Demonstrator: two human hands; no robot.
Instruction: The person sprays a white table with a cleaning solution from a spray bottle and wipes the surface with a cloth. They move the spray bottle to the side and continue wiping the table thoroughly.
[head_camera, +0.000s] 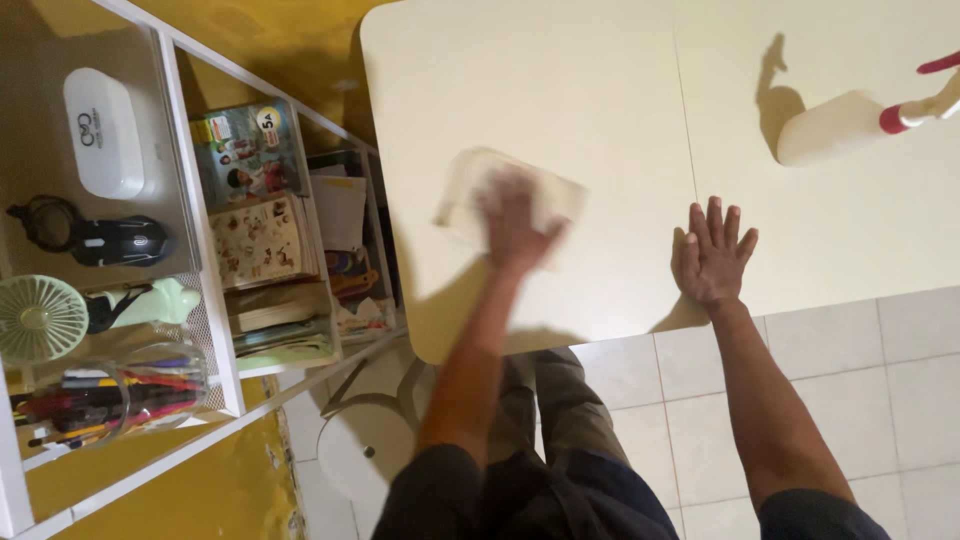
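— What are the fingers of the left hand (515, 220) doing?

— They press down flat on a pale cloth (508, 203), spread over it rather than bunched around it (the hand is blurred, so I cannot tell whether any fingertip pinches the fabric). The cloth lies on the cream table (600, 90), near its front edge and toward its left corner.

— And the right hand (712, 252)?

— Its fingers are released and splayed, palm flat on the bare tabletop, holding nothing. It rests close to the front edge, well apart from the cloth, just right of the seam that runs across the top.

— Anything else on the table?

— A cream spray bottle (835, 125) with a red collar lies on its side toward the far right, apart from both hands.

— Around the table?

— To the left stands a white shelf (200, 240) with books (262, 240), a black computer mouse (125, 240), a small green fan (38, 318) and a clear cup of pens (120, 392). Below is a pale tiled floor (880, 380).
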